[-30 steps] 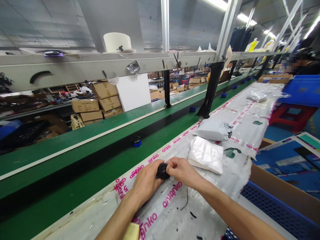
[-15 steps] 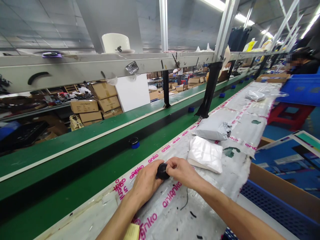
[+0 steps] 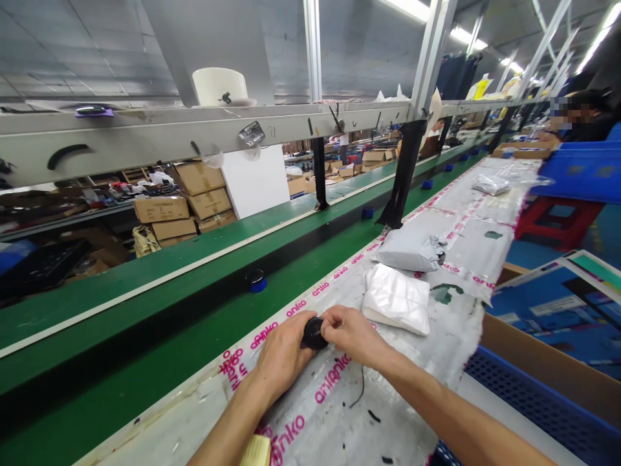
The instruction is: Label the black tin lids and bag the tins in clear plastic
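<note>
My left hand (image 3: 286, 346) is wrapped around a small round black part (image 3: 314, 333), held just above the plastic-covered bench (image 3: 369, 414). At the part's right edge, the fingers of my right hand (image 3: 347, 330) are pinched together; whether something tiny sits between them is hidden. Right of my hands lies a stack of white plastic bags (image 3: 396, 299), with a grey plastic packet (image 3: 407, 251) behind it. A thin black strip (image 3: 359, 391) and several black scraps rest on the bench below my right wrist.
A green conveyor belt (image 3: 194, 323) runs along the left, bearing several round blue-and-black pieces (image 3: 256, 281). A metal shelf beam (image 3: 160, 133) crosses above it. Cardboard and a blue crate (image 3: 543, 401) stand at the right. A person (image 3: 589, 116) sits farther back.
The view has shifted slightly, so the surroundings sit a little farther left. Both hands keep nearly the same hold on the round black part.
</note>
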Action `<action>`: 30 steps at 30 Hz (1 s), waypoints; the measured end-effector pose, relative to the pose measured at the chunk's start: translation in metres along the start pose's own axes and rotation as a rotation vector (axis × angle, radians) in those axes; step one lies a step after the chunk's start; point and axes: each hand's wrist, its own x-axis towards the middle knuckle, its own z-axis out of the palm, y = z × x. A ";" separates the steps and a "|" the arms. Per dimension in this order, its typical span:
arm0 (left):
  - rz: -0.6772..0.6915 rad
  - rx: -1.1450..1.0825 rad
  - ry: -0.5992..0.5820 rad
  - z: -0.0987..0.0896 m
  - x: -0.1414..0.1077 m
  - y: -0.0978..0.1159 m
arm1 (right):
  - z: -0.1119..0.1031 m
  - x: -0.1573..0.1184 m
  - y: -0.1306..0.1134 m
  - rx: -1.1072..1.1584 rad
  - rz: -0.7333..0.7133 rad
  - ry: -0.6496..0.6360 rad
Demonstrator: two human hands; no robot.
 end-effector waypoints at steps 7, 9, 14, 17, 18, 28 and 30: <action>-0.001 0.006 -0.006 0.000 0.000 0.000 | 0.000 0.000 0.001 0.002 -0.016 0.003; -0.001 0.008 -0.005 0.000 -0.001 0.000 | 0.000 0.000 0.002 0.002 -0.022 0.002; -0.001 0.013 -0.001 0.000 -0.001 -0.001 | 0.002 0.000 0.004 -0.007 -0.042 0.020; -0.001 0.014 0.003 0.000 0.000 -0.002 | 0.005 0.001 0.006 -0.019 -0.061 0.041; -0.002 0.014 0.004 0.001 0.000 -0.002 | 0.005 0.001 0.006 -0.023 -0.067 0.046; 0.008 0.006 0.001 -0.001 0.000 -0.001 | 0.003 -0.004 0.000 -0.052 -0.081 0.056; 0.010 0.003 -0.003 -0.001 0.000 -0.001 | 0.002 -0.005 -0.002 -0.052 -0.078 0.054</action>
